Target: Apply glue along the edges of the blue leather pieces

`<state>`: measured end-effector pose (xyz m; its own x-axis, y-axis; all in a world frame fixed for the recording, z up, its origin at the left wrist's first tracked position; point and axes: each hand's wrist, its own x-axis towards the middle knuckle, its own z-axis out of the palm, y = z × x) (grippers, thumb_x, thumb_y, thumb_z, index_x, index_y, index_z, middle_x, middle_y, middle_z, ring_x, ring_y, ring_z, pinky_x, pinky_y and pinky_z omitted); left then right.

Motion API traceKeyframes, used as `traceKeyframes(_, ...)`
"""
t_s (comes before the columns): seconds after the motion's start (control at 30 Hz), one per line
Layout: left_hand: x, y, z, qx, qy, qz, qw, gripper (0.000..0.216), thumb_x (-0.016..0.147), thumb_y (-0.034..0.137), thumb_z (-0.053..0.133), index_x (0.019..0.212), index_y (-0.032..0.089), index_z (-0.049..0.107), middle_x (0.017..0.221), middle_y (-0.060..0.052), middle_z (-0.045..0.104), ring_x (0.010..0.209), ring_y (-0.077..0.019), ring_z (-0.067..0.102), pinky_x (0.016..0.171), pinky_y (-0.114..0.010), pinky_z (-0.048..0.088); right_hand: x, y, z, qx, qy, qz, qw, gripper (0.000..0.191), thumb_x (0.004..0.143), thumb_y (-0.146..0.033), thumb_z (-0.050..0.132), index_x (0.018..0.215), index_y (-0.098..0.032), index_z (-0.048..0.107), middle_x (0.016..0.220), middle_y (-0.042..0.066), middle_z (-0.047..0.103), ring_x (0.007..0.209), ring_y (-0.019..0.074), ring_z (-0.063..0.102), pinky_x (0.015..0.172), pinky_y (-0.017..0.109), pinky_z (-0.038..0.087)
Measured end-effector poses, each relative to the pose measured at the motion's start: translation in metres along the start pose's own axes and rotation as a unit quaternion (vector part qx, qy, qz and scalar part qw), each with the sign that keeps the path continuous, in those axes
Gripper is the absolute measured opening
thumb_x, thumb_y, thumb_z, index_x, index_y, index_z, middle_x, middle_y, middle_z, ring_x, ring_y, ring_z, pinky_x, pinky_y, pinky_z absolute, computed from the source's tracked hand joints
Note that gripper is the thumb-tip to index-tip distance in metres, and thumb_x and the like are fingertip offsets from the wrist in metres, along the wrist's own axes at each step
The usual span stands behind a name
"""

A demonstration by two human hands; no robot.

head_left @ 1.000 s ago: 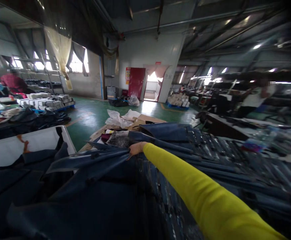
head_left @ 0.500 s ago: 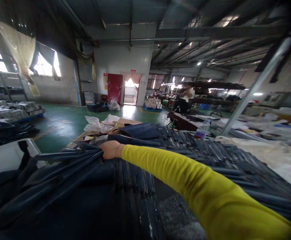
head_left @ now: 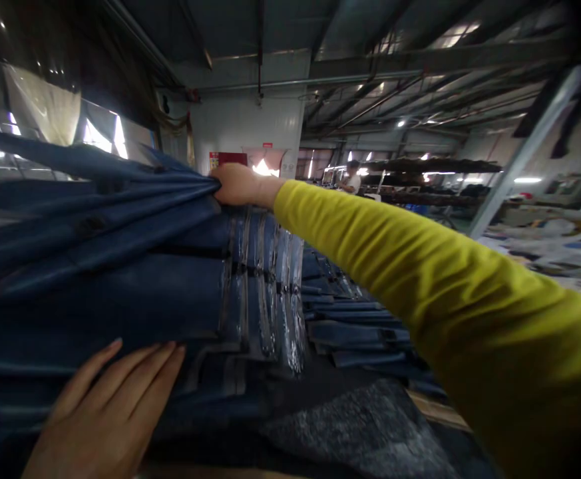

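Clenched in the right hand, fabric has been raised higher than before; the left hand, newly in view, is spread over it lower down.

Blue fabric — bunched, folds fanning leftward.

The blue sheets in front of me look smooth, with a soft sheen; whether coated cloth or plastic, I can't tell. Their stacked edges shine, glossy and uneven. My sleeve is matt, stretchy-looking cloth. The grey sheet looks rough and mottled, like felt. The post looks like smooth metal, the wall faintly glossy.
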<state>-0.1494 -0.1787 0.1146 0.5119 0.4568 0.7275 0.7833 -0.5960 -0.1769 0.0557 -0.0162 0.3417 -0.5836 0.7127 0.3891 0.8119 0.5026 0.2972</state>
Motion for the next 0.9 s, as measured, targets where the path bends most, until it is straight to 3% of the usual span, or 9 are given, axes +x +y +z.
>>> traceKeyframes(0.1,0.049,-0.009,0.017,0.051,-0.016,0.055,0.997,0.043,0.076,0.012,0.038,0.115,0.019,0.055,0.114,-0.003,0.061,0.102,-0.0215,0.053,0.102,-0.046,0.026,0.006,0.028,-0.013,-0.052,0.045,0.033,0.997,0.03,0.079,-0.019,0.043,0.103,-0.012,0.06,0.107,0.01,0.062,0.098,0.0202,0.057,0.082,0.028,0.044)
traceKeyframes(0.23,0.102,-0.021,0.063,0.062,-0.018,0.087,0.994,0.04,0.076,0.011,0.044,0.115,0.015,0.053,0.112,-0.005,0.06,0.102,-0.0214,0.051,0.102,-0.045,0.026,0.012,0.071,-0.007,-0.097,0.05,0.097,0.989,0.032,0.08,-0.023,0.041,0.106,-0.014,0.058,0.107,0.01,0.062,0.098,0.0234,0.058,0.081,0.033,0.044)
traceKeyframes(0.33,0.133,-0.022,0.101,0.032,-0.022,0.082,0.996,0.037,0.079,0.011,0.046,0.115,0.015,0.053,0.111,-0.004,0.06,0.102,-0.0202,0.05,0.103,-0.043,0.026,0.018,0.111,0.018,-0.12,0.046,0.128,0.983,0.034,0.081,-0.027,0.041,0.109,-0.015,0.056,0.11,0.011,0.061,0.1,0.0264,0.057,0.083,0.038,0.043)
traceKeyframes(0.43,0.154,-0.013,0.149,-0.01,-0.051,0.073,0.996,0.034,0.081,0.012,0.045,0.114,0.016,0.052,0.111,-0.004,0.059,0.102,-0.02,0.049,0.103,-0.042,0.025,0.02,0.147,0.067,-0.129,0.022,0.155,0.979,0.035,0.084,-0.03,0.039,0.111,-0.017,0.055,0.115,0.012,0.059,0.103,0.0283,0.055,0.087,0.044,0.04)
traceKeyframes(0.57,0.154,0.013,0.226,-0.056,-0.165,0.042,0.984,0.029,0.081,0.008,0.042,0.103,0.018,0.057,0.099,-0.005,0.061,0.096,-0.0216,0.051,0.096,-0.043,0.033,0.007,0.172,0.155,-0.137,-0.084,0.169,0.972,0.044,0.079,-0.025,0.048,0.123,-0.017,0.046,0.125,0.014,0.051,0.114,0.0297,0.047,0.095,0.051,0.03)
traceKeyframes(0.67,0.144,0.031,0.27,-0.082,-0.238,0.012,0.968,0.027,0.081,0.006,0.037,0.096,0.016,0.057,0.089,-0.006,0.06,0.09,-0.022,0.053,0.087,-0.04,0.039,-0.01,0.179,0.2,-0.125,-0.128,0.144,0.973,0.059,0.073,-0.02,0.057,0.129,-0.018,0.039,0.132,0.012,0.046,0.12,0.0272,0.042,0.099,0.048,0.028)
traceKeyframes(0.77,0.138,0.038,0.285,-0.07,-0.231,0.018,0.97,0.029,0.082,0.005,0.033,0.098,0.014,0.056,0.089,-0.008,0.059,0.089,-0.0219,0.052,0.088,-0.04,0.037,-0.029,0.19,0.205,-0.126,-0.12,0.129,0.976,0.06,0.077,-0.022,0.053,0.133,-0.017,0.033,0.135,0.012,0.042,0.124,0.0254,0.038,0.101,0.046,0.025)
traceKeyframes(0.9,0.136,0.035,0.283,-0.064,-0.23,0.034,0.971,0.035,0.082,0.005,0.031,0.107,0.01,0.054,0.092,-0.01,0.059,0.09,-0.0225,0.052,0.086,-0.038,0.038,-0.06,0.209,0.177,-0.133,-0.096,0.14,0.976,0.059,0.079,-0.027,0.051,0.133,-0.014,0.034,0.136,0.013,0.042,0.123,0.0271,0.039,0.1,0.045,0.027)
